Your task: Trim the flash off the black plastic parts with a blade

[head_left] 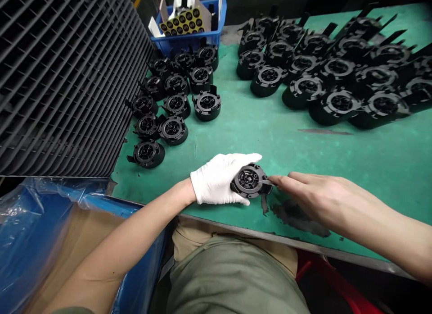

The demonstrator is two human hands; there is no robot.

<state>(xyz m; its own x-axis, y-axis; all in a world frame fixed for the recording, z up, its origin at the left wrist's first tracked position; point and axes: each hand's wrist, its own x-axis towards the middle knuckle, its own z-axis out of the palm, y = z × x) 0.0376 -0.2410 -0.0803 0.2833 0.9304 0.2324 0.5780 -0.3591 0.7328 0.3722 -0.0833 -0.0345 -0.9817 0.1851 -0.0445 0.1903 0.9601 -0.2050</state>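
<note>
My left hand [218, 179], in a white fabric glove, grips a round black moulded plastic part [249, 180] at the mat's front. My bare right hand [303, 192] comes in from the right, pinching a small metal blade [265, 182] whose tip lies on the part's face. The fingers hide most of the blade's handle. A dark plastic scrap [265, 203] lies just under the part.
Rows of similar black parts [207, 106] stand left of centre, and tabbed ones [340, 102] fill the far right of the green mat [303, 152]. A black louvred rack [67, 79] rises at left, a blue crate [221, 16] behind, and a blue-lined box [33, 224] below.
</note>
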